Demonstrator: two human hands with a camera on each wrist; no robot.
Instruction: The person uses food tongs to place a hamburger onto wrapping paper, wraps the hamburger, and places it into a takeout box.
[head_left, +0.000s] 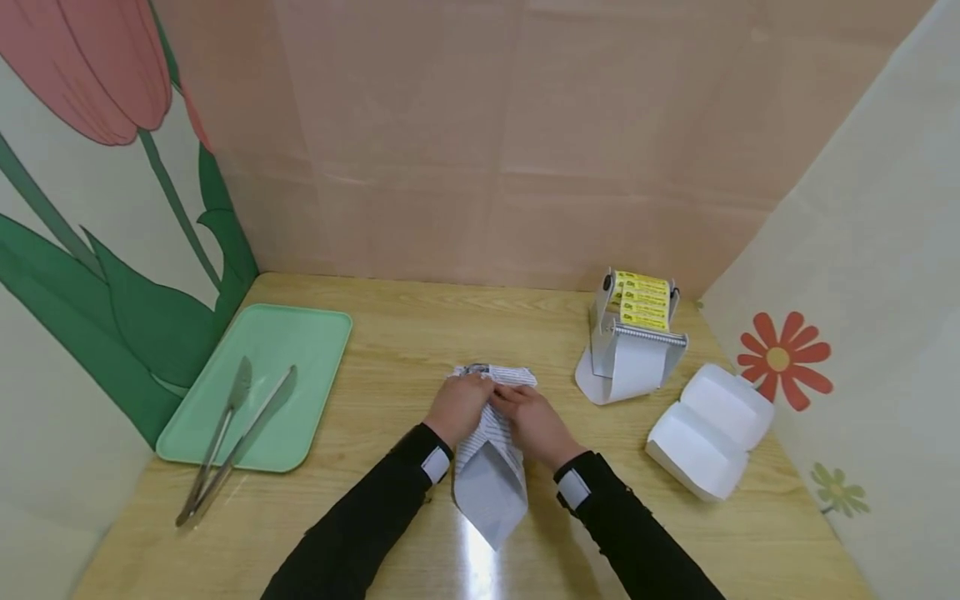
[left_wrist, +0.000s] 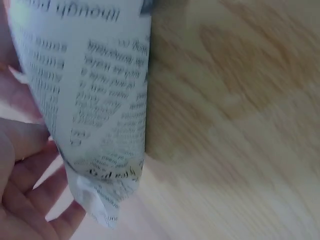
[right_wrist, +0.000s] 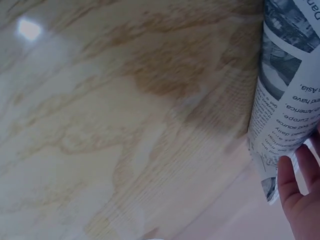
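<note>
The left hand (head_left: 459, 407) and right hand (head_left: 537, 423) pinch newsprint-patterned wrapping paper (head_left: 495, 430) beneath and between them. Its pointed flap (head_left: 491, 493), extending bodyward of both hands, appears unsecured; should either grip slacken, the wrapping paper might spring open.

Past the left sleeve (head_left: 360, 517), bare counter (head_left: 390, 358) leaves passage between newsprint packet (head_left: 487, 492) and green tray (head_left: 322, 367); metal tongs (head_left: 239, 387) overhang the tray's near edge; rightward, label dispenser (head_left: 637, 354) and foam clamshell (head_left: 701, 437) obstruct.

High head view, wrist close-ups.
</note>
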